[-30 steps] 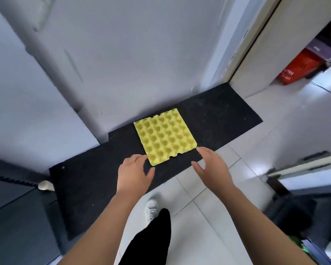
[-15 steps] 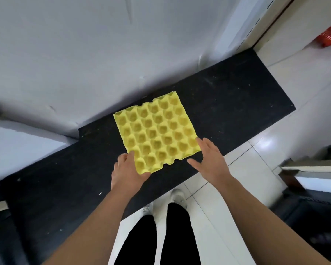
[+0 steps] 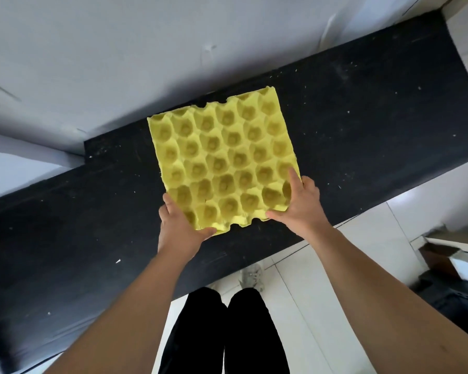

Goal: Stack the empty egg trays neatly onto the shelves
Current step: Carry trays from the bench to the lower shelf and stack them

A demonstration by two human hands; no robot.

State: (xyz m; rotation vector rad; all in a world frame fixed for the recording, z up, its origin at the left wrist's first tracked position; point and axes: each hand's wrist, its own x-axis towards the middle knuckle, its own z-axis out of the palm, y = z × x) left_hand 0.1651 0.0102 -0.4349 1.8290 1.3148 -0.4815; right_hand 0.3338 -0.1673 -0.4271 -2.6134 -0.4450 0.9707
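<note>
A pale grey wall (image 3: 119, 49) fills the top of the head view, rising behind the far edge of a yellow egg tray (image 3: 222, 157). Under the tray, a long black surface (image 3: 362, 117), flecked with pale specks, runs out to the tray's left and right and meets the foot of the wall just beyond the tray's far edge. On the near side of the tray, past the surface's front edge, lies a glossy white tiled floor (image 3: 349, 265).

The empty egg tray sits over the middle of the black surface, cups facing up and turned slightly askew to the wall. Whether it rests on the surface or is raised off it cannot be told.

A person in black trousers (image 3: 222, 333) stands on the tiles on the near side of the tray, both bare forearms reaching towards it. The left hand (image 3: 179, 228) grasps the tray's near-left corner, with the thumb pressed along the near edge and the fingers laid up the left side. The right hand (image 3: 303, 203) grasps the near-right corner, with the forefinger stretched over the top of the cups, the thumb along the near edge and the other fingers curled at the right side.

A pale shoe (image 3: 250, 276) shows on the tiles, nearer than the tray and between the forearms.
</note>
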